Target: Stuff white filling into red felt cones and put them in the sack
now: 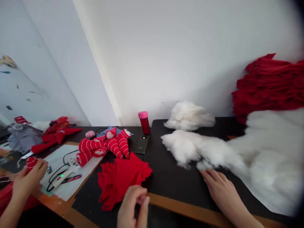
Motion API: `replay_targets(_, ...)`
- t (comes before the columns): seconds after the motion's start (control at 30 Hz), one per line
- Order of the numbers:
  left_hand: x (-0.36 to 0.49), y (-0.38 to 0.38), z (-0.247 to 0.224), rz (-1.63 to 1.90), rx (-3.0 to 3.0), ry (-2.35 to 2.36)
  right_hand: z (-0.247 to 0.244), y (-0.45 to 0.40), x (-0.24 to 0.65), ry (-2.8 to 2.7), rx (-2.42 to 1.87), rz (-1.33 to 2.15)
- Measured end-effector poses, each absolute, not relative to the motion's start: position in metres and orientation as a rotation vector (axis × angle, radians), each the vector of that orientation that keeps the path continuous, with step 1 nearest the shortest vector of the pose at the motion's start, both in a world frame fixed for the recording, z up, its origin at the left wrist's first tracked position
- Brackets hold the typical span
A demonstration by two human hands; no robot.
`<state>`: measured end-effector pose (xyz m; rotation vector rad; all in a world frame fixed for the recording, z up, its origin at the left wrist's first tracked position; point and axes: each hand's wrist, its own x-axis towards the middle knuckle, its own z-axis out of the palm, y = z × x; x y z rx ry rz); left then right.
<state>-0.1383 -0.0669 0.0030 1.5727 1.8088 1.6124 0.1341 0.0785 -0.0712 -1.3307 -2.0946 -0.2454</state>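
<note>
My left hand is at the bottom centre, fingers curled with thumb and fingertips close together, just in front of a stack of red felt pieces. Whether anything small is between the fingertips cannot be made out. On the right, my right hand reaches over the black table, its fingertips at the lower edge of a tuft of white stuffing. The fingertips are partly hidden by the fluff. More white stuffing lies in a large heap at the right, and a smaller mound sits near the wall.
Dark red cloth is piled at the back right. Striped stuffed pieces, a phone and a red bottle lie left of centre. Another person's hand holds a striped piece near a glue gun.
</note>
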Motion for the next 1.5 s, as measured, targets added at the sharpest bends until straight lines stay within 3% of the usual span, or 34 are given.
replay_targets(0.13,-0.179,-0.051,0.027,1.592,1.861,2.358,-0.058,0.067,0.134,-2.072,-1.127,0.622)
replay_targets(0.23,-0.202,-0.045,0.020,1.313,2.086,2.514,-0.034,0.053,0.130,-1.550,-1.125,1.222)
replay_targets(0.3,-0.207,-0.044,0.014,1.196,2.248,2.544,-0.023,0.047,0.127,-1.133,-1.007,1.514)
replay_targets(0.4,-0.181,-0.048,0.010,1.397,2.225,2.548,-0.017,0.039,0.121,-0.733,-0.803,1.742)
replay_targets(0.47,-0.140,-0.047,0.009,1.606,2.094,2.201,-0.016,0.032,0.114,-0.654,-0.712,1.796)
replay_targets(0.57,-0.071,-0.034,0.001,1.502,1.609,1.551,-0.015,0.020,0.101,-0.819,-0.660,1.858)
replay_targets(0.63,-0.042,-0.020,-0.006,1.443,1.474,1.426,-0.014,0.013,0.094,-1.067,-0.786,1.739)
replay_targets(0.8,-0.039,-0.008,-0.012,1.373,1.534,1.543,-0.014,0.007,0.091,-1.706,-0.941,1.106)
replay_targets(1.0,-0.079,-0.035,-0.003,1.570,1.688,1.626,-0.027,0.011,0.078,-1.462,-1.022,1.304)
replay_targets(1.1,-0.125,-0.047,0.000,1.667,2.082,2.249,-0.030,0.012,0.071,-1.183,-1.009,1.499)
replay_targets(1.2,-0.170,-0.050,0.002,1.414,2.171,2.771,-0.025,0.008,0.066,-0.999,-0.905,1.657)
replay_targets(1.3,-0.196,-0.047,0.004,1.240,2.262,2.699,-0.018,0.003,0.059,-0.925,-0.882,1.777)
replay_targets(1.5,-0.199,-0.030,0.024,1.289,2.173,2.482,0.004,-0.003,0.019,-1.111,-0.828,1.791)
